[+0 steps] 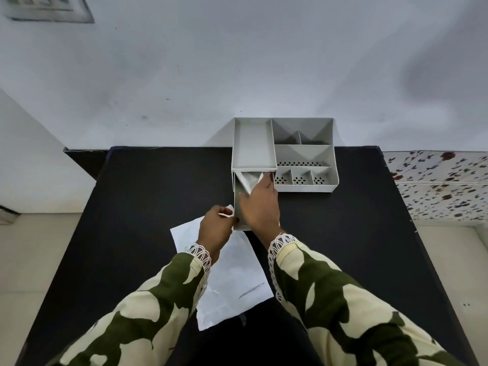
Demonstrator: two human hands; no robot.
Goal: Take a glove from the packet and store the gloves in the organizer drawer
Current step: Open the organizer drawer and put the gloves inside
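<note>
Black tabletop (pixel 132 207) — grey plastic compartment organizer (pixel 303 154), drawer (pixel 239 204) pulled out, white flat packet (pixel 232 281) beneath your wrists; your right hand (pixel 261 204) pinches the translucent glove (pixel 249 180), your left hand (pixel 216 225) grips the drawer's corner.

Grey organizer (pixel 303 154), black table (pixel 158 194), green-and-cream patterned sleeves (pixel 343 299)

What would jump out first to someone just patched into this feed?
The right hand pushing a clear plastic glove into the open organizer drawer at table centre. The left hand steadies the drawer's front corner, above the white packet lying on the black table.
</note>
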